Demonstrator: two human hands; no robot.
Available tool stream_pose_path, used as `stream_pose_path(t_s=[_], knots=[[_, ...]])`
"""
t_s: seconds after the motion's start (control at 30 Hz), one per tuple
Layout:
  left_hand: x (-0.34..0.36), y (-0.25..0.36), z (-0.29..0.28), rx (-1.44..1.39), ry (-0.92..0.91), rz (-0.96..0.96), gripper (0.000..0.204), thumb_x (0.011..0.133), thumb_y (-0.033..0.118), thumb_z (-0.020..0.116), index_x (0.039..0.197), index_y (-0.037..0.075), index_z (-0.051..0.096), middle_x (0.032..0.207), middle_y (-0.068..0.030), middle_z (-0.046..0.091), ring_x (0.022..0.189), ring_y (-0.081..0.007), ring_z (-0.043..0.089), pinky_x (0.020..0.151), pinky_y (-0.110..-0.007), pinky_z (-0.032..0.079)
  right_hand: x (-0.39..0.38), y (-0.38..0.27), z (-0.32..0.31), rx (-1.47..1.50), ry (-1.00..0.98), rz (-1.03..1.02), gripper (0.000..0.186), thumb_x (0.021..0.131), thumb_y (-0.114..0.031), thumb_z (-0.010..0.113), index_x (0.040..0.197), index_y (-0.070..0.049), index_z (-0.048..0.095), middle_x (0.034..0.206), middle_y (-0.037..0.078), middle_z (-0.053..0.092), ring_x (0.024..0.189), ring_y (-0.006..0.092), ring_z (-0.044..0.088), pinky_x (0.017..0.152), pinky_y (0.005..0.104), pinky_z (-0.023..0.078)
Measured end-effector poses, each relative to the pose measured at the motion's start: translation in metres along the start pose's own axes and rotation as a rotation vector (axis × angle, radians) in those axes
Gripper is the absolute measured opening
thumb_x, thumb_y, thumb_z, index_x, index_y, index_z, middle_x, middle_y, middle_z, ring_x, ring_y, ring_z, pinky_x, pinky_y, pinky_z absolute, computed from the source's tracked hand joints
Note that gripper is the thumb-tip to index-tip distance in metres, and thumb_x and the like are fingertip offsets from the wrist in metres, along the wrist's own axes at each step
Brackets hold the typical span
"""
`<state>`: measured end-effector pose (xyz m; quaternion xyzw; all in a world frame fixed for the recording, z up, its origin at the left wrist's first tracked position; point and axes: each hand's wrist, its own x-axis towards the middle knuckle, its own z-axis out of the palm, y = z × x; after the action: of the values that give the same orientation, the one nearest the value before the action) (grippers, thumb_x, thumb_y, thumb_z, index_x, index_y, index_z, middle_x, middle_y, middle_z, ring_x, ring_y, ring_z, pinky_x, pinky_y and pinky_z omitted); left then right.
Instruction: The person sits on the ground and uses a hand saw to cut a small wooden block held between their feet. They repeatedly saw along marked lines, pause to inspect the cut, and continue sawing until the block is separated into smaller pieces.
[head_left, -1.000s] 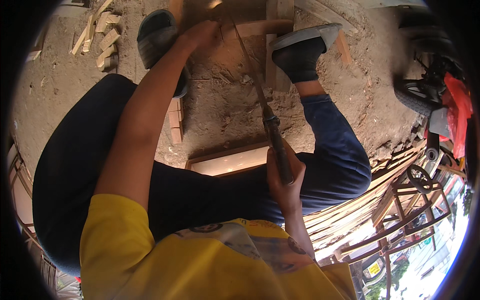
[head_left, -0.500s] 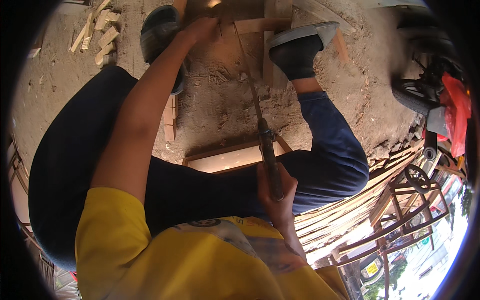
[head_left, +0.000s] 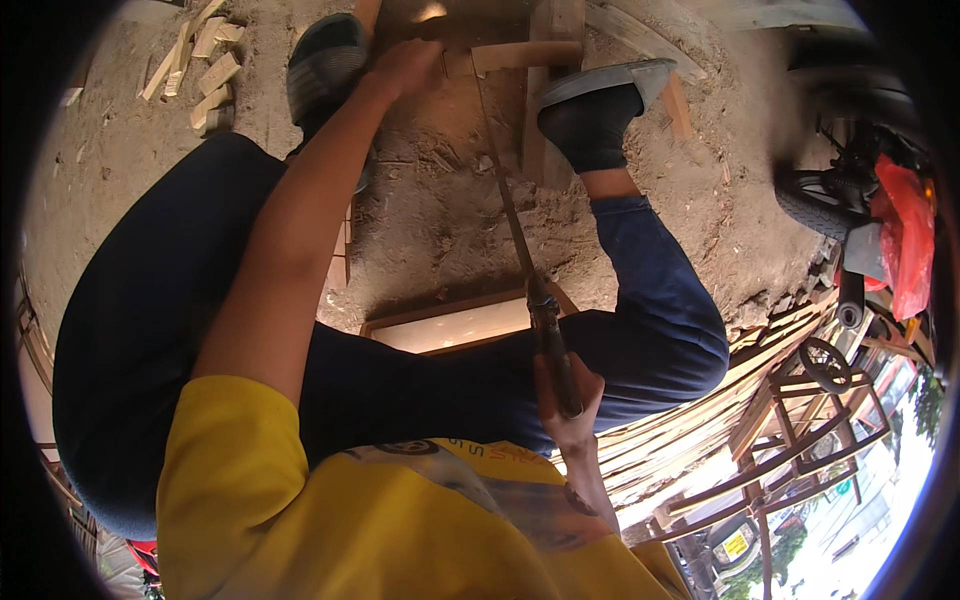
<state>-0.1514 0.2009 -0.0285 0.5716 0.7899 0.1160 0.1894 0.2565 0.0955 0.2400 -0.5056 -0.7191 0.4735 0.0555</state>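
Observation:
My left hand (head_left: 410,68) is closed on a short wooden board (head_left: 520,55), which lies crosswise over a longer plank (head_left: 548,150) beside my right shoe (head_left: 590,125). A long, thin saw blade (head_left: 510,220) runs from the board back to a dark handle (head_left: 548,325), with its far end against the board. My right hand (head_left: 568,400) is wrapped around that handle, low over my navy-trousered leg. My left shoe (head_left: 322,75) rests just left of my left hand.
Offcuts (head_left: 215,75) lie on the dirt floor at upper left, a shallow wooden box (head_left: 440,330) behind my legs. At right stand a motorbike (head_left: 810,190) with a red plastic bag (head_left: 900,240), stacked timber (head_left: 700,430) and a wooden frame with a wheel (head_left: 825,365).
My right hand and the saw handle have moved back toward my body, drawing the blade along. My left hand stays at the board with only a slight shift.

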Motion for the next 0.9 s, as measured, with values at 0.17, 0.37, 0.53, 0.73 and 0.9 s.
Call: stream_pose_path(t_s=[0.17,0.37,0.53,0.73,0.9], knots=[[0.005,-0.005,0.001,-0.054,-0.026,0.084,0.051,0.077,0.032,0.072,0.119,0.007,0.059,0.111,-0.0163,0.064,0.106,-0.0332,0.061,0.09,-0.044,0.051,0.057,0.0,0.027,0.075,0.105,-0.041,0.02,0.087,-0.005,0.064,0.072,0.0,0.054,0.058,0.006,0.053,0.053,0.005,0.046,0.044,0.0276,0.036],[0.004,0.008,-0.013,-0.124,-0.192,-0.004,0.041,0.074,0.021,0.069,0.11,0.005,0.063,0.099,-0.0195,0.067,0.094,-0.0341,0.066,0.082,-0.044,0.054,0.082,-0.015,0.042,0.091,0.058,-0.029,0.012,0.087,-0.002,0.063,0.078,0.002,0.056,0.059,0.005,0.052,0.057,0.004,0.044,0.046,0.0266,0.036],[0.006,0.003,0.002,-0.008,-0.027,0.002,0.036,0.072,0.022,0.068,0.104,0.005,0.065,0.096,-0.0188,0.069,0.094,-0.0333,0.067,0.08,-0.044,0.055,0.049,-0.018,0.031,0.052,0.04,0.001,0.014,0.091,-0.005,0.062,0.079,0.002,0.056,0.061,0.0,0.049,0.059,0.0016,0.04,0.048,0.0241,0.033],[-0.002,0.006,-0.005,-0.044,-0.051,-0.048,0.036,0.073,0.024,0.07,0.103,0.006,0.064,0.093,-0.017,0.069,0.094,-0.0331,0.067,0.081,-0.045,0.055,0.086,-0.039,0.053,0.036,0.043,-0.065,0.012,0.087,-0.001,0.063,0.077,0.002,0.056,0.055,0.01,0.053,0.047,0.0092,0.046,0.044,0.0288,0.038],[-0.007,0.016,-0.005,-0.036,0.033,-0.049,0.047,0.075,0.03,0.072,0.113,0.006,0.06,0.097,-0.0175,0.068,0.096,-0.034,0.066,0.082,-0.046,0.054,0.029,-0.029,0.026,0.025,0.071,0.016,0.012,0.088,-0.003,0.062,0.079,0.002,0.056,0.055,0.008,0.051,0.05,0.0067,0.044,0.045,0.0271,0.036]])
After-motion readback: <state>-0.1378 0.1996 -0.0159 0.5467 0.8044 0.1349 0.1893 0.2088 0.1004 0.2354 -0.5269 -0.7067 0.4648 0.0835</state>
